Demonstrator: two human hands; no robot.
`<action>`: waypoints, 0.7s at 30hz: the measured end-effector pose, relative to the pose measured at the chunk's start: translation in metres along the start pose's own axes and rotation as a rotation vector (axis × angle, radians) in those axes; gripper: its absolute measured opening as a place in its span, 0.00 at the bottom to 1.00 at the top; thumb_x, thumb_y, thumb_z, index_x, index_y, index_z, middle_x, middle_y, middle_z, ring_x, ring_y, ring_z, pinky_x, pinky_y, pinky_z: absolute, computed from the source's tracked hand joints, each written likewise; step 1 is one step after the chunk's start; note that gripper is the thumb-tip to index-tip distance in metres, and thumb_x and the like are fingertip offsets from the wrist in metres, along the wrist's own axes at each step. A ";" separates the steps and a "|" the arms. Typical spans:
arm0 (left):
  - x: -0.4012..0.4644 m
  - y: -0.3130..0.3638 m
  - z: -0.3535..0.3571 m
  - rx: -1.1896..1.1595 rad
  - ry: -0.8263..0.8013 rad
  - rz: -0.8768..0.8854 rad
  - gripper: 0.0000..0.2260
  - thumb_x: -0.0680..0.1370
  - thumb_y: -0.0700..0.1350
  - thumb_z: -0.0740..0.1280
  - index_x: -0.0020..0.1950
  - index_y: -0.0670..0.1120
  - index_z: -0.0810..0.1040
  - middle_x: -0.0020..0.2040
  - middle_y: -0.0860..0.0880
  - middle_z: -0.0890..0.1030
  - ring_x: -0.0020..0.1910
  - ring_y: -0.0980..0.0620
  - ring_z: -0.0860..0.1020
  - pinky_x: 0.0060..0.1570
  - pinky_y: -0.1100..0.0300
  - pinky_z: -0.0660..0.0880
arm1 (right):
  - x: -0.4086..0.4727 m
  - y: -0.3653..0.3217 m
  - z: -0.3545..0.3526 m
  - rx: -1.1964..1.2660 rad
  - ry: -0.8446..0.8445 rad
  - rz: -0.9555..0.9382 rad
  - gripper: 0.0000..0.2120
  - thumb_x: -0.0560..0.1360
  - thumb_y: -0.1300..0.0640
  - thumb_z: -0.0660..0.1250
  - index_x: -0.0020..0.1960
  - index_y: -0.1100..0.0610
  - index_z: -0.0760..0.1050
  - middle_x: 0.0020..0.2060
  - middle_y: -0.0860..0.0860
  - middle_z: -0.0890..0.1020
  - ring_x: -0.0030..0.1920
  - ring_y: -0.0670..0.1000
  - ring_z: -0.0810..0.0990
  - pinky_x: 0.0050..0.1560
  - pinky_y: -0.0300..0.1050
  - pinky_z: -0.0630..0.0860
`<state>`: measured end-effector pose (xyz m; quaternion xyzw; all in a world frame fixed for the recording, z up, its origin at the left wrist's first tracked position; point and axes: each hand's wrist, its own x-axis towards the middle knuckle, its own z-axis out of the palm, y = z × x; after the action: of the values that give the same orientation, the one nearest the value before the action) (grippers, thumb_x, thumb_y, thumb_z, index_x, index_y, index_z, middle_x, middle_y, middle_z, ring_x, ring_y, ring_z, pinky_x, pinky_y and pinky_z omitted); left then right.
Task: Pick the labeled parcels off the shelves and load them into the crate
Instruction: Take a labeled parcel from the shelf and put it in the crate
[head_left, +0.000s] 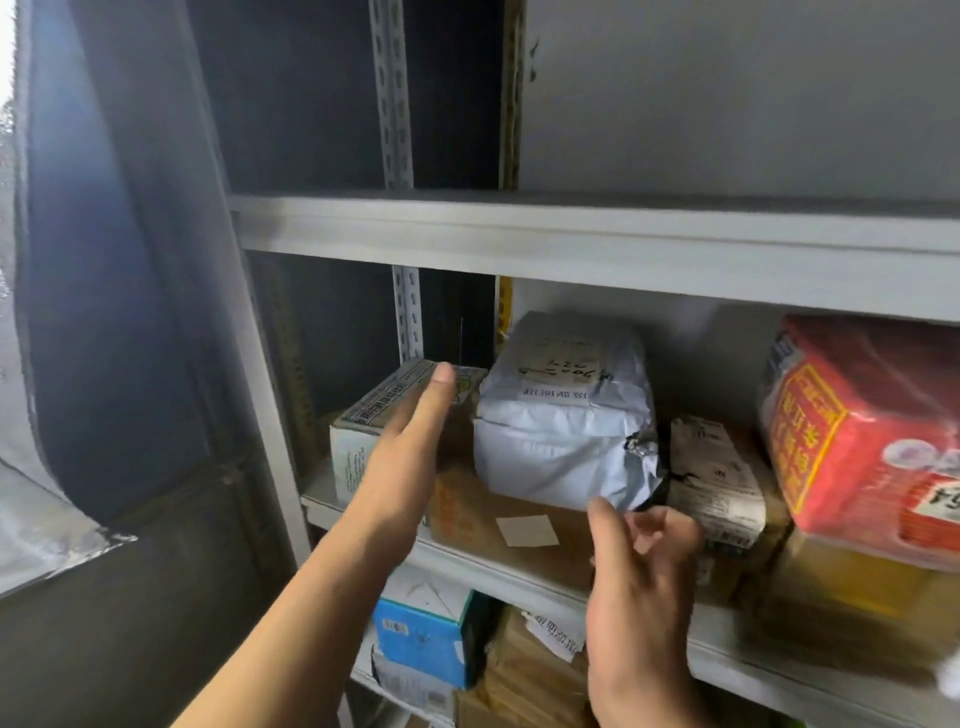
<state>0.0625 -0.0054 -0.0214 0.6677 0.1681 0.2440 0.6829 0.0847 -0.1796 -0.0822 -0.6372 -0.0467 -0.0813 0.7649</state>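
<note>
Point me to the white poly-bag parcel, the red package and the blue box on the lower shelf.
white poly-bag parcel (563, 415): head view, on its front face below the label.
red package (862, 431): head view, on its red front face.
blue box (418, 642): head view, on its blue front face.

We are seeing the wrapped parcel (563, 415) lying on a flat carton (498, 525) on the middle shelf (519, 577), a small box (363, 431) at its left edge, a bundle (857, 431) rightward.
</note>
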 end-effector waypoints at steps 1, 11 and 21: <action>0.001 0.001 0.004 0.017 -0.040 -0.001 0.42 0.66 0.83 0.64 0.73 0.61 0.78 0.67 0.54 0.84 0.67 0.49 0.81 0.73 0.42 0.73 | 0.003 -0.002 -0.003 0.004 0.043 -0.036 0.24 0.73 0.39 0.74 0.57 0.52 0.67 0.55 0.58 0.75 0.46 0.46 0.76 0.36 0.28 0.70; -0.004 0.010 0.030 -0.010 0.035 -0.128 0.19 0.80 0.63 0.68 0.61 0.51 0.84 0.54 0.47 0.88 0.55 0.47 0.86 0.56 0.46 0.83 | 0.014 -0.020 -0.004 -0.150 -0.193 -0.134 0.27 0.69 0.19 0.64 0.58 0.36 0.71 0.60 0.48 0.77 0.59 0.46 0.78 0.53 0.44 0.76; -0.037 -0.025 -0.007 -0.533 -0.140 0.001 0.22 0.76 0.44 0.67 0.70 0.44 0.71 0.66 0.33 0.82 0.65 0.35 0.82 0.69 0.38 0.74 | 0.009 -0.018 0.007 0.211 -0.272 0.041 0.14 0.78 0.50 0.74 0.60 0.44 0.75 0.57 0.52 0.86 0.58 0.54 0.86 0.54 0.50 0.85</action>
<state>0.0305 -0.0200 -0.0500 0.4796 0.0502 0.2331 0.8445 0.0904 -0.1764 -0.0619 -0.5592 -0.1451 0.0266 0.8158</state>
